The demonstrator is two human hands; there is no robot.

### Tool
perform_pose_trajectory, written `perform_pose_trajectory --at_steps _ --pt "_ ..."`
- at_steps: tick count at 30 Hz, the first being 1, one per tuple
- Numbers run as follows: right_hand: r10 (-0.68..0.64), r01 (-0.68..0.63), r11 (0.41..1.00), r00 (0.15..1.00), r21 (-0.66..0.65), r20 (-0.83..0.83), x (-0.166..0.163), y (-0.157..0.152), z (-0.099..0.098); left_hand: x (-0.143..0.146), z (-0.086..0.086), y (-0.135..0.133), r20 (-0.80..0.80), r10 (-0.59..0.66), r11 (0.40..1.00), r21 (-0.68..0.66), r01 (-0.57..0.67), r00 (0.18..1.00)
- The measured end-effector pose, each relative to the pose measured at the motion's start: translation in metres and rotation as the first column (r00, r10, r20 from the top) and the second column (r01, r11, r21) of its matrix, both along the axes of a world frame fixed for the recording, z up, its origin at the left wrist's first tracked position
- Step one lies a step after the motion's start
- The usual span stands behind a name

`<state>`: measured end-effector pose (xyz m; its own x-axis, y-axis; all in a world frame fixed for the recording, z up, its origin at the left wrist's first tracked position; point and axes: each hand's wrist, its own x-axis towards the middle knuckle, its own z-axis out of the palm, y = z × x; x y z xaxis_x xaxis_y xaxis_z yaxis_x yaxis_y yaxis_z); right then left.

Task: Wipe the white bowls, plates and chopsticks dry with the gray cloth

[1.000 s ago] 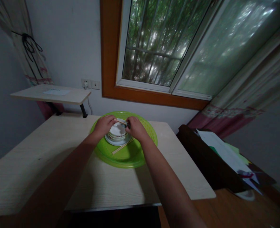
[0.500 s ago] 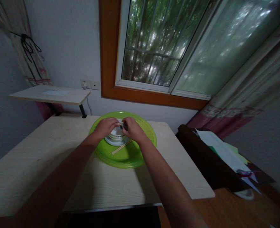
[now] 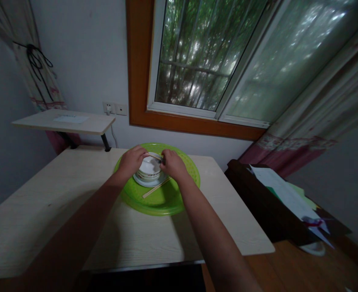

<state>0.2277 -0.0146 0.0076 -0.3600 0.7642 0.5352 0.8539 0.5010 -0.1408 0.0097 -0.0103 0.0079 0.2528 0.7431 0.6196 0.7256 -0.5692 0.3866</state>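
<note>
A round green plastic tray [image 3: 163,209] carries a stack of white bowls [image 3: 150,167] on a white plate [image 3: 145,183]. Wooden chopsticks [image 3: 156,188] lie slantwise on the tray in front of the plate. Above the bowls' far rim, my left hand [image 3: 132,162] pinches one end of a thin pale chopstick [image 3: 154,156]. My right hand [image 3: 174,164] has its fingers closed at the other end, round a small dark thing [image 3: 162,160] whose kind I cannot make out. Both hands hover apart from the bowls' inside.
The tray rests on a pale wooden table [image 3: 148,243]. A small raised shelf [image 3: 84,123] with a paper on it stands at the table's back left. A window [image 3: 203,61] is behind; a dark brown piece of furniture [image 3: 251,198] with papers is at the right.
My hands have drawn slightly apart, the left one up and to the left. More of the top bowl and the stick between my hands now shows.
</note>
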Motion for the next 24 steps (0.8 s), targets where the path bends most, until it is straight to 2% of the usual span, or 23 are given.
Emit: perform_pose_trajectory --at_steps 3,6,16,21,24 --pt "-0.074 0.074 0.997 0.997 -0.005 0.017 0.007 0.002 -0.001 -0.001 0.002 0.000 0.042 0.043 0.999 0.022 -0.044 0.998" --pt "-0.077 0.077 0.997 0.997 -0.010 0.019 0.009 0.000 0.000 -0.003 0.003 0.001 0.062 0.040 0.999 0.023 -0.041 0.997" --pt "0.153 -0.155 0.988 0.977 -0.004 -0.148 0.003 0.000 -0.002 -0.001 -0.003 0.007 0.029 -0.096 0.995 0.031 0.095 0.995" --pt "0.265 -0.262 0.964 0.949 0.038 -0.170 -0.005 -0.006 0.003 0.001 -0.002 0.006 -0.023 -0.194 0.981 0.015 0.194 0.981" --pt "0.286 -0.282 0.958 0.943 0.046 -0.168 -0.008 -0.009 0.006 0.002 -0.001 0.005 -0.007 -0.227 0.974 0.000 0.227 0.974"
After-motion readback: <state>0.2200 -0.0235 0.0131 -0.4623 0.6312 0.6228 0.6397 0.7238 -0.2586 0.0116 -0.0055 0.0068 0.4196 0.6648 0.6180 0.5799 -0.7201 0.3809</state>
